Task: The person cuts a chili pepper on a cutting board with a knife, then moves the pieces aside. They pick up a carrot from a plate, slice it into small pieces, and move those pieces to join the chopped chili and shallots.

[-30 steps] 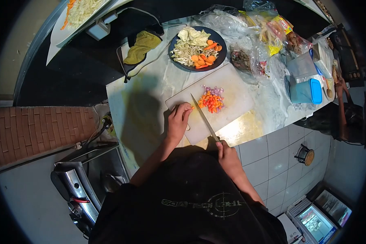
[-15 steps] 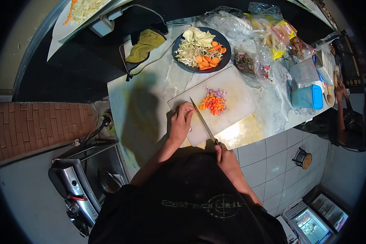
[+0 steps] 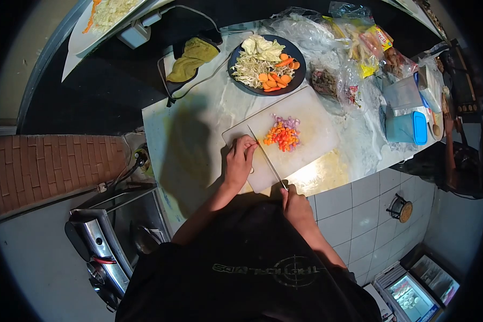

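Observation:
My right hand point(image 3: 297, 208) is wrapped round the handle of a kitchen knife point(image 3: 266, 160). Its long blade points away from me, slanting to the left over the white cutting board point(image 3: 319, 115). My left hand point(image 3: 238, 163) is closed in a pinch on the board's left side, with its fingertips against the blade. A tiny reddish bit shows at those fingertips, too small to name. Right of the blade lies a heap of chopped orange and red pieces point(image 3: 280, 138), with chopped purple shallot point(image 3: 287, 122) along its far side.
Beyond the board stands a dark plate point(image 3: 300, 80) of cabbage, bean sprouts and sliced carrot. Plastic bags point(image 3: 354, 48) crowd the back right, near a blue-lidded container point(image 3: 406, 127). A green cloth point(image 3: 193, 60) lies back left. At far right is another person's arm point(image 3: 449, 153).
The knife and my right hand have shifted slightly to the left, and the blade now appears narrower. My left hand stays almost in place. At far right, the other person's arm has moved.

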Available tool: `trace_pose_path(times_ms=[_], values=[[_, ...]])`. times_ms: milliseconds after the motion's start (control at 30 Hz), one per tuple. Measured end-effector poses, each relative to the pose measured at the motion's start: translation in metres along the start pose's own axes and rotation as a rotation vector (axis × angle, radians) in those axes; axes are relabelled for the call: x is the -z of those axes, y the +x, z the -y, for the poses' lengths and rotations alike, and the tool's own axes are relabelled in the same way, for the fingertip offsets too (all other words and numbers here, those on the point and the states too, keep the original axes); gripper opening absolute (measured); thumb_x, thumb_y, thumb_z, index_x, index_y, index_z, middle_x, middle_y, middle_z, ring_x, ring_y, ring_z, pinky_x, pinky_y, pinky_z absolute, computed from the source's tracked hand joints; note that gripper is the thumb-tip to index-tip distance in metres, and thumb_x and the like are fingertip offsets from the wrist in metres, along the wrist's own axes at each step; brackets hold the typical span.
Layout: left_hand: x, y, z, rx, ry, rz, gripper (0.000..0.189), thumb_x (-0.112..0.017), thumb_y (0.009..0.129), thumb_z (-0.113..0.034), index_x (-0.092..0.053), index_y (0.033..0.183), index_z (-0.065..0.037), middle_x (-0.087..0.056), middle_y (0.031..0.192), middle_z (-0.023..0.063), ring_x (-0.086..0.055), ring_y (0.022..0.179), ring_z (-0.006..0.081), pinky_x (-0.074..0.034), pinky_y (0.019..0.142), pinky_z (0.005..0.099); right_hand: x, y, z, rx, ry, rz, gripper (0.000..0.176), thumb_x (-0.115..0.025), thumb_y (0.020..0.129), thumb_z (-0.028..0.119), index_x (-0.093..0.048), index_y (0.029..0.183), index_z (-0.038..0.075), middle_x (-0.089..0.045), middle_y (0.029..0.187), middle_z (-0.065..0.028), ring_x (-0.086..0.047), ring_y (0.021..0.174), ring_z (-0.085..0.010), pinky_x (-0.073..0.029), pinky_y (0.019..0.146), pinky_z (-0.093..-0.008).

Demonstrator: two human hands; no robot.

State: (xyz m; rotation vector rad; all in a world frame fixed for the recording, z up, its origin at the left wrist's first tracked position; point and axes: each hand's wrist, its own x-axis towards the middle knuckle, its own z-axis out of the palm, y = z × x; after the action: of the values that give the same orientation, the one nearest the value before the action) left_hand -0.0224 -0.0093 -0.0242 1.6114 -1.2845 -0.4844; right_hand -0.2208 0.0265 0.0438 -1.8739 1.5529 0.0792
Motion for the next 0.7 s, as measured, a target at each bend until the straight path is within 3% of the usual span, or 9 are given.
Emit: trace_pose_path(times_ms=[167,233,567,700], values=[[0.001,-0.004,0.002,-0.052,0.029,0.014,0.017,-0.065,0.088,0.002,-0.055,0.102,-0.001,-0.063,0.089,0.0125,-0.064,0.081,0.0286,-0.051,0.073,0.0377,-0.014,0.007,0.001,-0.056,-0.016,0.007,0.035,-0.044,0.103,0.035,-0.049,0.103,0.000,-0.063,0.073,-0.0324,-0.063,0.072,-0.0522,-0.051,0.063,-0.0587],[0.001,-0.005,0.002,-0.064,0.045,0.012,0.017,-0.065,0.088,0.001,-0.055,0.101,-0.001,-0.063,0.089,0.0126,-0.063,0.082,0.0296,-0.051,0.073,0.0389,-0.020,0.006,-0.001,0.050,-0.113,-0.099,0.037,-0.045,0.103,0.035,-0.050,0.101,-0.001,-0.064,0.067,-0.0272,-0.066,0.063,-0.0454,-0.054,0.055,-0.0522],[0.000,0.002,-0.003,-0.079,0.083,0.027,0.016,-0.065,0.089,-0.001,-0.055,0.101,-0.001,-0.062,0.091,0.0121,-0.060,0.087,0.0299,-0.048,0.077,0.0407,-0.002,-0.010,-0.019,0.016,-0.067,-0.094,0.036,-0.045,0.103,0.034,-0.051,0.103,-0.001,-0.064,0.067,-0.0274,-0.065,0.062,-0.0458,-0.053,0.054,-0.0537],[-0.002,0.002,-0.003,-0.053,0.045,0.041,0.017,-0.066,0.089,-0.001,-0.056,0.102,-0.002,-0.063,0.092,0.0113,-0.061,0.087,0.0286,-0.048,0.078,0.0397,-0.002,-0.010,-0.021,0.023,0.078,-0.096,0.037,-0.045,0.103,0.033,-0.054,0.097,-0.002,-0.064,0.070,-0.0289,-0.063,0.065,-0.0488,-0.052,0.058,-0.0556]])
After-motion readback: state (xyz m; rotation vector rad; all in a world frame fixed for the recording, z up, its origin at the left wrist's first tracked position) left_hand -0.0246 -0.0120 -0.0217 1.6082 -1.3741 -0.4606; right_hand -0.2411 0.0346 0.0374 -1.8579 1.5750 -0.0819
